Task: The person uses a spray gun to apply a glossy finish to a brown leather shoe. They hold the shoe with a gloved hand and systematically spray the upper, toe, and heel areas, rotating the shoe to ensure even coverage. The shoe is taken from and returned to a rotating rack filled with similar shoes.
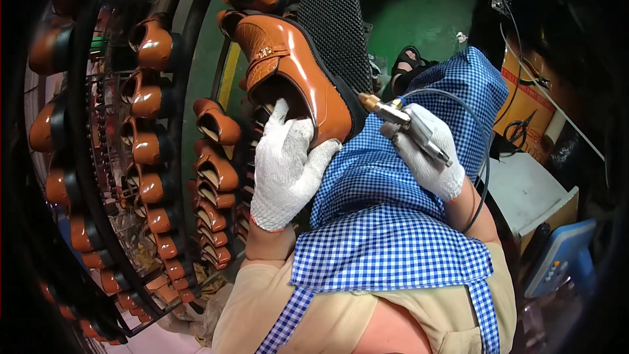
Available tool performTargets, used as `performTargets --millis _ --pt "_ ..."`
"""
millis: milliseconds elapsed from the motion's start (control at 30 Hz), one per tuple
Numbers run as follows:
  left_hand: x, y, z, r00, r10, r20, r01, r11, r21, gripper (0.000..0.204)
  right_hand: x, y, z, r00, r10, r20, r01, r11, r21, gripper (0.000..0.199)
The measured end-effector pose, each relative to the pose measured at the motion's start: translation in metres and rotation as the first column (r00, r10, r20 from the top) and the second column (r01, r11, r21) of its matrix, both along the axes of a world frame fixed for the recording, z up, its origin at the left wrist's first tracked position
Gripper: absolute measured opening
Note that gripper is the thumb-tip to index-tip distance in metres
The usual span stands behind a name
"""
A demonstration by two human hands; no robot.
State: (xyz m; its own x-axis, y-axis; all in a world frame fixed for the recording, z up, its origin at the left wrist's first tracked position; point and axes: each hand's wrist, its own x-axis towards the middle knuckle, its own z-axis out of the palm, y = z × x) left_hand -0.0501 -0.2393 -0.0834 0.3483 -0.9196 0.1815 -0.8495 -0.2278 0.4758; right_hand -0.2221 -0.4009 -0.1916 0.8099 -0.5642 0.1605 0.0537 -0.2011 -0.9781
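Observation:
My left hand [283, 169], in a white knit glove, grips a glossy brown leather shoe [325, 101] by its heel end, with fingers inside the opening and the thumb outside. The shoe has a black sole and a textured strap across the front; its toe points away from me. My right hand [429, 151], gloved too, is closed around a small metal spray gun [413, 128]. Its brass nozzle points left toward the shoe's side, a short gap away. A thin grey hose [485, 157] loops from the gun past my right wrist.
Racks [98, 157] on the left hold several rows of similar brown shoes [149, 95]. A black textured pad [335, 29] is behind the held shoe. My blue checked apron [393, 249] covers my lap. To the right are a cardboard box [531, 92], a white board [524, 187] and a blue device [560, 255].

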Motion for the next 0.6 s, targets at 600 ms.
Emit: performTargets --millis 600 --pt "0.0058 0.0041 0.004 0.998 -0.06 0.031 0.06 0.998 0.009 0.029 0.0013 -0.002 0.0123 0.991 0.127 -0.035 -0.127 0.992 -0.014 0.022"
